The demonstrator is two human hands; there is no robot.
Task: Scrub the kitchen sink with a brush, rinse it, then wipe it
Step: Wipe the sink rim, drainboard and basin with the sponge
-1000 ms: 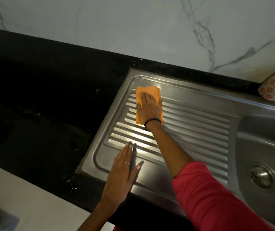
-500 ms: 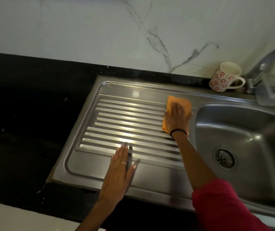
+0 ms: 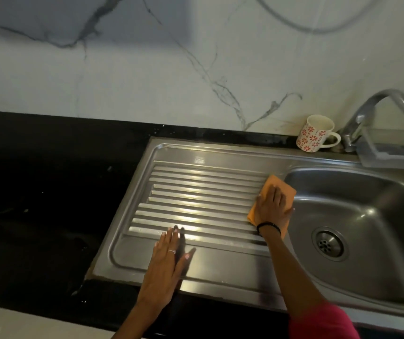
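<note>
The left hand (image 3: 165,263) lies flat, fingers straight and together, thumb spread. The right hand (image 3: 273,206), ahead and to its right, presses flat, fingers extended.

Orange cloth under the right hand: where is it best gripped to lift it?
Likely the far corner of the orange cloth, from the basin side. It lies flat on the drainboard, and the right hand covers its middle.

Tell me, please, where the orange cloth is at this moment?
In the head view, the orange cloth lies right of centre under the right hand, at the drainboard's right end, beside the rim of the sink basin.
</note>
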